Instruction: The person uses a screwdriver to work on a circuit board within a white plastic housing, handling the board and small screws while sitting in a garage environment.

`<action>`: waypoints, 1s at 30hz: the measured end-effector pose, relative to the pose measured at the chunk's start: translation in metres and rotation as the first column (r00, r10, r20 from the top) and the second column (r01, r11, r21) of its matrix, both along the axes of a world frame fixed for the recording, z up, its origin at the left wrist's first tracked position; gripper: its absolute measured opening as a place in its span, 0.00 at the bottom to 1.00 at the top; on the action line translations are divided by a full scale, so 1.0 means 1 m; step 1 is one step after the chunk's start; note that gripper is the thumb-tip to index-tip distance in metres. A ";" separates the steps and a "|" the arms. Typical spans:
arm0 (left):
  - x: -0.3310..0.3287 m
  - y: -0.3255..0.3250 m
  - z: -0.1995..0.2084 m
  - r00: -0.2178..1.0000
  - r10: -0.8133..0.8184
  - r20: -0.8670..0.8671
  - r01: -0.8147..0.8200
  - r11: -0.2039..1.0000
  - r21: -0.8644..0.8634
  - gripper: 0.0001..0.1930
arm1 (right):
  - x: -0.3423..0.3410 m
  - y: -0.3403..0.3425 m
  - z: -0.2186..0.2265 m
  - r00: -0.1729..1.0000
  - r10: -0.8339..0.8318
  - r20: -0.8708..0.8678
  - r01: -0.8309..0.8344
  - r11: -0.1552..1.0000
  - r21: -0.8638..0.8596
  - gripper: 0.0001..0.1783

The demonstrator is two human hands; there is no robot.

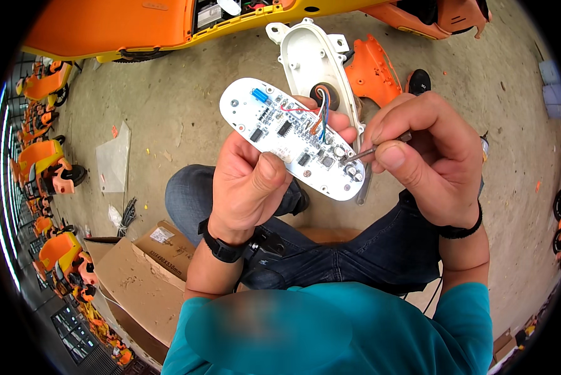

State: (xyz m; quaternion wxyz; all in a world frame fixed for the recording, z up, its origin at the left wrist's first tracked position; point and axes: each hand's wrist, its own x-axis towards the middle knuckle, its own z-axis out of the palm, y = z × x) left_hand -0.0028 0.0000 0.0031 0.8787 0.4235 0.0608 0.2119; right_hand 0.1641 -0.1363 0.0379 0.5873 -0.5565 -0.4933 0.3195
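Observation:
My left hand (246, 184) is closed around a white oval circuit board (237, 103), thumb on its near edge and fingers behind it. The board is tilted, with its component side up. On it sit a blue cylindrical part (260, 95), small black chips and a bundle of coloured wires (323, 115). My right hand (427, 150) pinches a slim dark metal tool (367, 153) between thumb and forefinger. Its thin tip meets or nearly meets the components at the board's right end; whether it touches I cannot tell. Just beyond the board is a hollow white plastic housing (296, 47), partly hidden by it.
An orange plastic panel (373, 72) lies beside the housing, near my black shoe (419, 81). Across the far side stands an orange and yellow vehicle body (111, 28). An opened cardboard box (143, 269) is at my left, with a cable bundle (128, 215) near it. Orange scooters (46, 156) line the left.

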 end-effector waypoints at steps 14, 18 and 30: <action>0.000 -0.001 0.000 1.000 0.007 -0.010 -0.007 1.000 -0.007 0.34 | 0.000 0.001 -0.003 1.000 0.016 0.022 -0.017 0.999 0.045 0.09; 0.000 -0.001 0.001 1.000 0.004 -0.012 -0.004 1.000 -0.004 0.34 | 0.000 0.001 -0.003 1.000 0.016 0.027 -0.017 0.999 0.044 0.09; -0.001 0.000 -0.001 1.000 0.005 -0.003 -0.005 1.000 0.001 0.33 | -0.001 0.002 -0.002 1.000 0.025 0.017 -0.025 0.999 0.046 0.08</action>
